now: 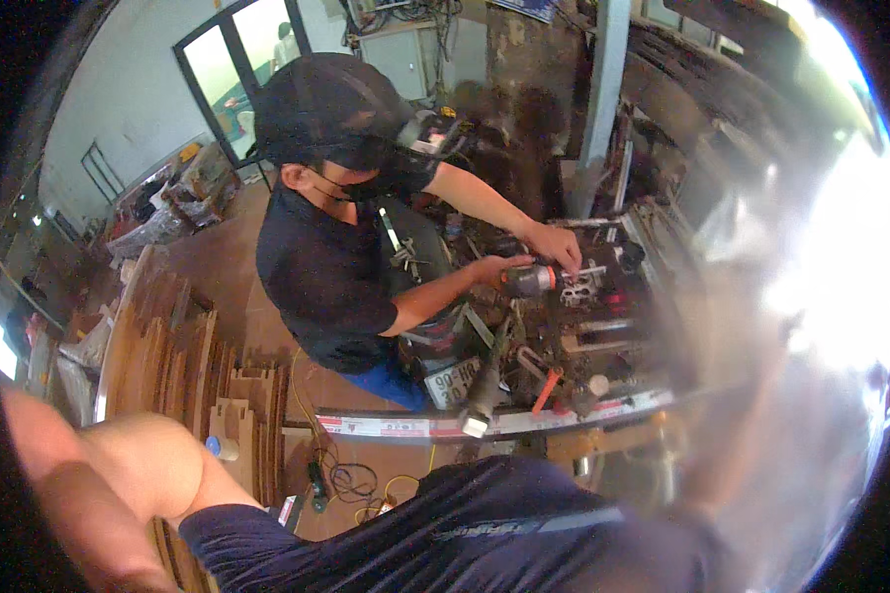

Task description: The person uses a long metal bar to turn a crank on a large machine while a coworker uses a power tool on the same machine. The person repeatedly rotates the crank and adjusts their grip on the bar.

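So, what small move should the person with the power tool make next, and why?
Perhaps ease the co-worker's left hand back from the front of the power tool: it looks very close there, while the co-worker's right hand holds the tool.

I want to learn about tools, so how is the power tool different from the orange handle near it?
The power tool looks thick and rounded, while the orange handle looks slim and straight. The power tool is grey and dark with an orange band; the orange handle has one bright colour. A co-worker's hand grips the power tool, but nobody holds the orange handle. Both show orange.
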`<state>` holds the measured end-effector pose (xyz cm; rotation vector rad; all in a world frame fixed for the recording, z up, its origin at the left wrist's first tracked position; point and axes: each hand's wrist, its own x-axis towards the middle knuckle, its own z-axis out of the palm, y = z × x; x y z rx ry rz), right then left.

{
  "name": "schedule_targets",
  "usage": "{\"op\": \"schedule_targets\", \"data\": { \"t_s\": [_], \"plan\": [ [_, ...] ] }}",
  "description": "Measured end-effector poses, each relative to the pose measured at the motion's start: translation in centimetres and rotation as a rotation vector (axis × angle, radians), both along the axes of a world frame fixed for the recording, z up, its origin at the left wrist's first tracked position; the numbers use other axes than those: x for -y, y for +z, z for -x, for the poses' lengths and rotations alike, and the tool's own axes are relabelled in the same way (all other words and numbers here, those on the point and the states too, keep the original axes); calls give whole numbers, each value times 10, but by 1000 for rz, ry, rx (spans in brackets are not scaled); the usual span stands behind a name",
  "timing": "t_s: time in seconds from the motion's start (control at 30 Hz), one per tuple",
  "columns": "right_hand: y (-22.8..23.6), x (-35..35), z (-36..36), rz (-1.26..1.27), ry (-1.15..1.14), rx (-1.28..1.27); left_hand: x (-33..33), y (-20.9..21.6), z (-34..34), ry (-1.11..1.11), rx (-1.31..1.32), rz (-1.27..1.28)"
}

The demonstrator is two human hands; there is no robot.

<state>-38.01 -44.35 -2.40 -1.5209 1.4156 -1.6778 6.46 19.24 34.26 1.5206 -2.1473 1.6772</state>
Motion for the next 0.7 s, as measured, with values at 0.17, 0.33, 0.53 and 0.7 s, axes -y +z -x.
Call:
{"op": "schedule_targets", "data": {
  "t_s": [0.17,0.33,0.53,0.7],
  "plan": [
    [8,-3,-6,-39,41,61,12,2,12,-31,19,-85],
    [13,-15,-4,-39,-35,-91,17,6,15,-75,28,-121],
    [15,-14,-8,29,-11,-62,30,5,11,-120,21,-141],
    [14,-22,-9,-102,76,94,47,3,3,-174,25,-153]
  ]
}}
